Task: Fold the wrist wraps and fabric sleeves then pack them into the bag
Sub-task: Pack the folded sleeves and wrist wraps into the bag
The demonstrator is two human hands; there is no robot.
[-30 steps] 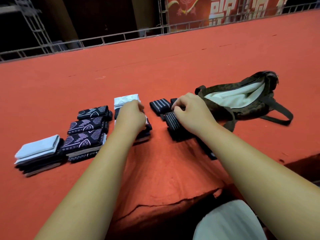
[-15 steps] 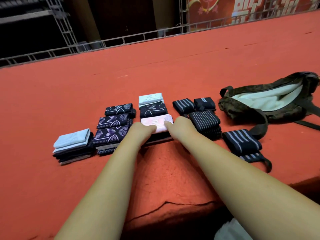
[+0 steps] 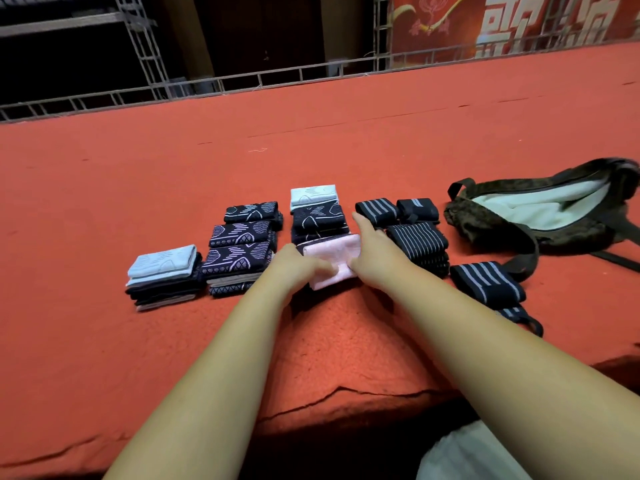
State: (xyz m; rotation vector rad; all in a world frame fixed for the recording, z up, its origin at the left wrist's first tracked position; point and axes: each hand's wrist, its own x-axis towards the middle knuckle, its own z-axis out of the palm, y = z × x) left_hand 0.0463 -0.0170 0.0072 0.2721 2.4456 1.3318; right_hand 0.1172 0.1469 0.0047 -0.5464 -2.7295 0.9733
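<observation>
Both hands meet on a pink folded sleeve (image 3: 334, 259) at the middle of the red-covered bench (image 3: 104, 188), on top of a dark pile. The right hand (image 3: 377, 259) has its grip clenched on the sleeve's right end, thumb stretched along the far side. The left hand (image 3: 299, 268) lays its fingers over the left end; blur hides whether that grip pinches. Stacks of folded sleeves (image 3: 242, 249) sit to the left, striped wrist wraps (image 3: 417, 239) just to the right, and beyond them the open bag (image 3: 485, 225) lies on its side.
</observation>
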